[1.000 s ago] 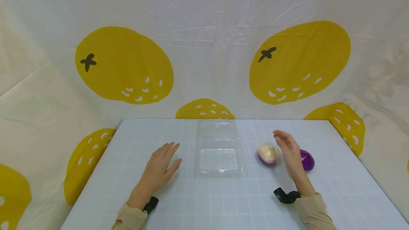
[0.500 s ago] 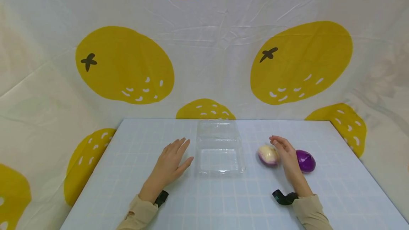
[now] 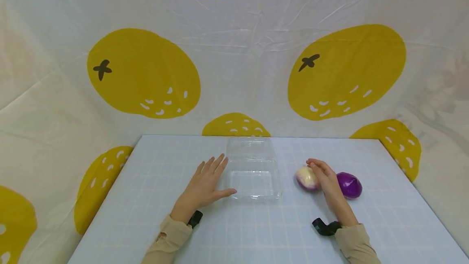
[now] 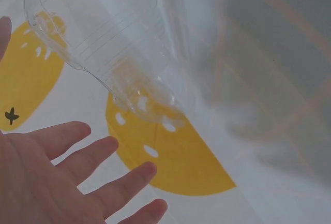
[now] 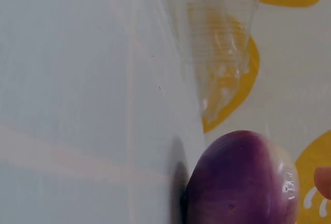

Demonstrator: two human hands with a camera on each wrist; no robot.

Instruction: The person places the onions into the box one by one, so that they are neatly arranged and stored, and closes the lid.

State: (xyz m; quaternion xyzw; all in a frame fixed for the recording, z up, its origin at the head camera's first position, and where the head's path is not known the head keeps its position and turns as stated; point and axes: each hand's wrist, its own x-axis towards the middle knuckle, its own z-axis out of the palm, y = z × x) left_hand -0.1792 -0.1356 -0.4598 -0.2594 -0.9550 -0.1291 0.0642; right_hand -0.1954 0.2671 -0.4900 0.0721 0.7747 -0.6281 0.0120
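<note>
A clear plastic clamshell box [image 3: 253, 199] stands on the table with its lid raised at the back. My left hand [image 3: 203, 188] is at the box's left side, fingers spread and straight; the left wrist view shows its palm [image 4: 41, 182] and the clear wall [image 4: 103, 32], with nothing held. A white-and-purple turnip [image 3: 305, 177] lies right of the box. My right hand [image 3: 329, 184] hovers at the turnip's right side, fingers bent loosely above it; whether they touch cannot be told. In the right wrist view the turnip [image 5: 238, 182] shows large, with one fingertip [image 5: 324, 182] apart from it.
A glossy purple round vegetable [image 3: 349, 185] lies right of my right hand. The pale blue checked table [image 3: 242, 235] ends at a back edge before a white cloth [image 3: 242, 76] printed with yellow fruit. Black wrist cameras [image 3: 324, 227] hang under the wrists.
My left hand has moved right, up to the box's left side. My right hand has shifted slightly left and down over the turnip, uncovering more of the purple vegetable.
</note>
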